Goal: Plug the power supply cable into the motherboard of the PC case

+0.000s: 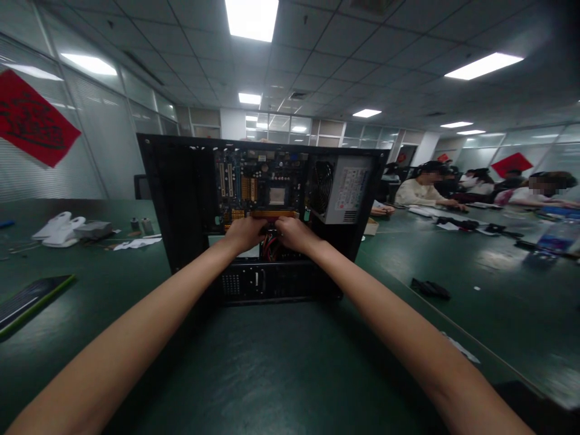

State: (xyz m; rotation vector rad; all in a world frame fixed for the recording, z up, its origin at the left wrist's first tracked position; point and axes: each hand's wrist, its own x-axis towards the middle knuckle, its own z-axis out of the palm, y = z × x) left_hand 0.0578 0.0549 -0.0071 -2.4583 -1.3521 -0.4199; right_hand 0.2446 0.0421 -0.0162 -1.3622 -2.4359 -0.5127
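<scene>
An open black computer case (181,181) stands on the table with its inside facing me. Its motherboard (296,181) shows a bare square processor (277,194), and orange memory slots (274,214) lie just above my hands. My left hand (244,234) and my right hand (294,234) reach into the case almost touching, fingers bent and pinched at the board's lower edge. A bundle of red, yellow and black wires (270,249) hangs below and between them. The fingertips are hidden, so what they grip cannot be made out. A power supply (348,187) sits at upper right.
The green table (281,362) carries a black-and-green flat box (34,302) at left. Behind it lie white plastic pieces (61,229) and a grey block (93,229). At right are a black crumpled item (430,288) and a plastic bottle (557,235). Other people sit farther back.
</scene>
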